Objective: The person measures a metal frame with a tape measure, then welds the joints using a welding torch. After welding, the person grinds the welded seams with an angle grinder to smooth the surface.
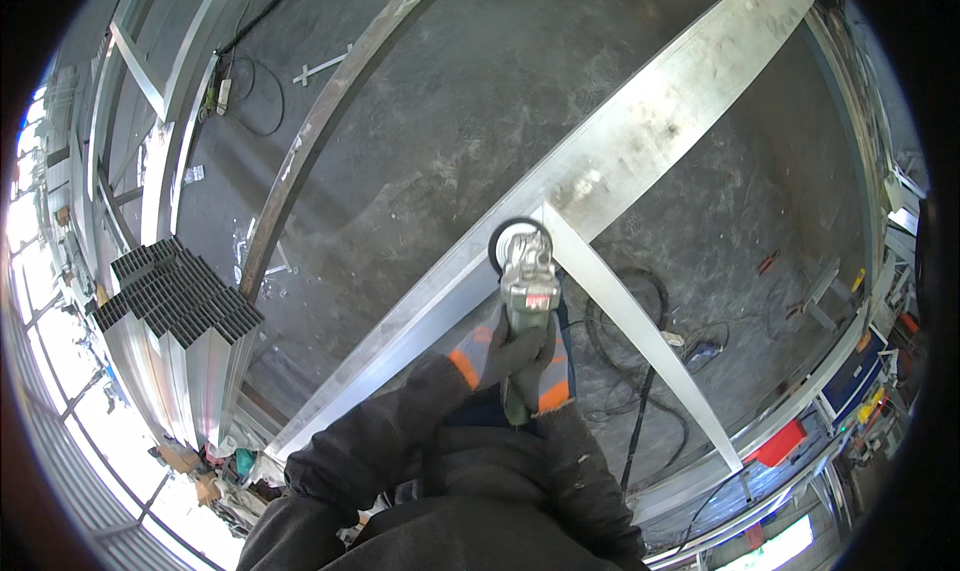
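Observation:
An angle grinder (pixel 529 289) with a dark green body and grey metal head is in front of me, gripped from both sides. My left hand (pixel 490 351), in a grey glove with an orange cuff, is closed round its left side. My right hand (pixel 550 367), gloved alike, closes on the right of the body. The grinder's round disc (pixel 512 239) lies over a long silvery metal beam (pixel 420 296), close to where a narrower bar (pixel 640 336) joins it. Whether disc and metal touch, I cannot tell. The fingers are partly hidden.
The beam's wide part (pixel 690 101) runs far right. A curved bar (pixel 320 121) crosses the floor leftward. Stacked metal profiles (pixel 185 346) stand at left. A dark cable (pixel 640 421) coils beneath the narrower bar. A red box (pixel 780 443) sits at lower right.

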